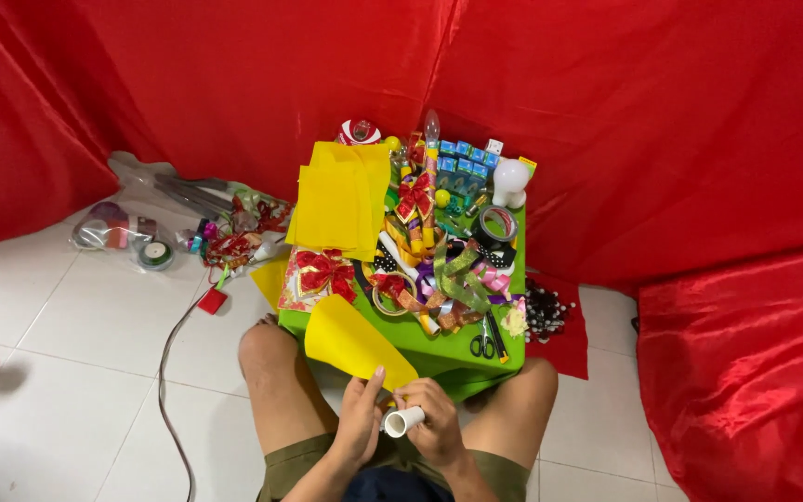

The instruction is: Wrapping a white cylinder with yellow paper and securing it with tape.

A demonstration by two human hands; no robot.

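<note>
Low in the frame's centre I see the left hand, fingers curled around the lower edge of a bright yellow paper sheet draped off the small green plastic table. The right hand, just beside it, has its fingers clamped on a short white cardboard tube. Black-handled scissors lie right of centre.

Your yellow paper sheet lies partly rolled, its flat end spread over the near corner of the green table and its lower edge curling down toward your lap. The small white tube lies sideways below it, open end facing left.
</note>
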